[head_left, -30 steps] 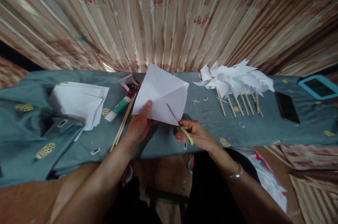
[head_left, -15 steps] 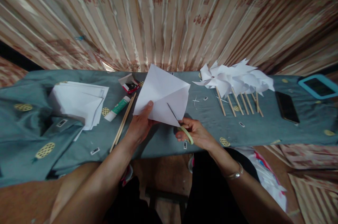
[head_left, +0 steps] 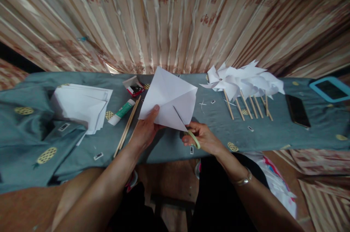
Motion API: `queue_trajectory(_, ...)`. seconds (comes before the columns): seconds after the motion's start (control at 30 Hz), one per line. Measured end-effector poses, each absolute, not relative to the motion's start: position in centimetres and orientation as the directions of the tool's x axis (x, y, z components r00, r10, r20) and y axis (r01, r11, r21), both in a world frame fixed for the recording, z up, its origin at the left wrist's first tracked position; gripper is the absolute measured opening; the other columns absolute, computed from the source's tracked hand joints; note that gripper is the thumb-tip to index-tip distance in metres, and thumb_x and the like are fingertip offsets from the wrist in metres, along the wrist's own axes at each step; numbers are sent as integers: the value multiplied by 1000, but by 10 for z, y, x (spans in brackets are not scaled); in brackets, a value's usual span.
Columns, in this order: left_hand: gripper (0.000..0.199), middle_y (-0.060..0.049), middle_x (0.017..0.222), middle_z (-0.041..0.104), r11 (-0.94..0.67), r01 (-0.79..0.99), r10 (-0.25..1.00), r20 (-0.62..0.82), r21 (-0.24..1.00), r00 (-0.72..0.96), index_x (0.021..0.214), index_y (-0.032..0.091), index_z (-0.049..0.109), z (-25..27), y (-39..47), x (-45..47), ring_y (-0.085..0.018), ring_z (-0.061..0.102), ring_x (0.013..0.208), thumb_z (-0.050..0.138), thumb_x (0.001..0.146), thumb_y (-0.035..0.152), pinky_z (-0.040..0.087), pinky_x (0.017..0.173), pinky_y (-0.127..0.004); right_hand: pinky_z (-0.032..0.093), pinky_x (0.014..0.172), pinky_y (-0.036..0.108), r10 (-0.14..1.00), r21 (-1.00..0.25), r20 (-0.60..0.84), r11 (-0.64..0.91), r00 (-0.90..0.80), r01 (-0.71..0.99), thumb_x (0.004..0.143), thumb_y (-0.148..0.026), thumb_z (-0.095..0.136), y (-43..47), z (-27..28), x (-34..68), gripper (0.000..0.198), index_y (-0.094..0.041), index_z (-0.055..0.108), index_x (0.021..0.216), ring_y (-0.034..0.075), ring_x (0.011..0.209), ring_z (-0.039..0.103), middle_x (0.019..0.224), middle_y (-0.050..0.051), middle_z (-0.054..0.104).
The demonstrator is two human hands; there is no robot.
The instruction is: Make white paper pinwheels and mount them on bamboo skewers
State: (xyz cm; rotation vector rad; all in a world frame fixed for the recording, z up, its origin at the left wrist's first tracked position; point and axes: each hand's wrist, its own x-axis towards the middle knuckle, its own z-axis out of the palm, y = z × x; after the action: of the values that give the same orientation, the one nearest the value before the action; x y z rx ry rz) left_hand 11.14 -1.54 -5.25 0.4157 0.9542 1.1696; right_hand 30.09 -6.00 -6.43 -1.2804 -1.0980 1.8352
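A square sheet of white paper (head_left: 169, 91) with diagonal creases is held up over the cloth-covered table. My left hand (head_left: 147, 126) grips its lower left edge, thumb on top and fingers underneath. In my right hand (head_left: 201, 137) is a pair of scissors (head_left: 194, 140) with pale green handles. One dark blade lies over the paper, pointing up and left from the near right corner toward the middle; the other blade is hidden beneath the sheet. Just left of the paper lie thin wooden sticks (head_left: 127, 128) and a green and white glue stick (head_left: 121, 112).
White paper pinwheels (head_left: 246, 79) on wooden sticks lie at the right, beside a black phone (head_left: 297, 110) and a blue-framed tablet (head_left: 330, 89). Stacked paper sheets (head_left: 82, 108) rest at the left. An opened small red box (head_left: 133, 87) stands behind the glue stick. A patterned curtain (head_left: 169, 20) hangs behind.
Almost nothing differs. The paper and my left hand have shifted very slightly to the right; the scissors stay in the same place on the sheet.
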Motion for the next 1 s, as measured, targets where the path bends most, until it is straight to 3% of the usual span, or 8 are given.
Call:
queue_trajectory(0.43,26,-4,104,74,356,-566,916,-398,743,54,109,21,70,-53,-17,113,-17,69,82,75,84,23,62,70,-26,45,49,19,839,-873,-449,-485,-307,-50,52,-38,95,-60,-70,301,64,-17,71,107,8,51,57,58,-7,62)
queue_trajectory(0.6,31,-3,105,73,357,-571,915,-401,740,52,112,23,69,-51,-17,114,-16,68,85,77,82,22,62,70,-27,45,51,21,838,-885,-438,-466,-325,-8,56,-45,93,-61,-71,300,67,-16,69,111,9,53,57,61,-6,61)
queue_trajectory(0.77,32,-1,107,74,309,-605,930,-365,734,33,118,21,67,-49,-8,106,-14,69,90,72,86,17,60,83,-27,44,55,22,805,-907,-406,-411,-432,87,67,-56,84,-62,-69,308,68,-16,62,118,12,64,58,75,-1,67)
queue_trajectory(0.93,29,1,104,76,214,-636,951,-307,741,-38,112,24,69,-45,7,91,-16,71,94,71,84,16,59,83,-25,45,58,24,707,-880,-470,-423,-528,216,69,-56,83,-62,-58,342,54,-16,66,101,11,64,58,74,-1,67)
queue_trajectory(1.0,30,0,102,77,205,-626,958,-285,753,-28,109,23,70,-45,10,87,-16,71,89,74,80,16,59,79,-25,46,59,26,726,-887,-457,-417,-513,199,68,-60,83,-62,-52,360,57,-15,67,99,12,62,59,72,1,68)
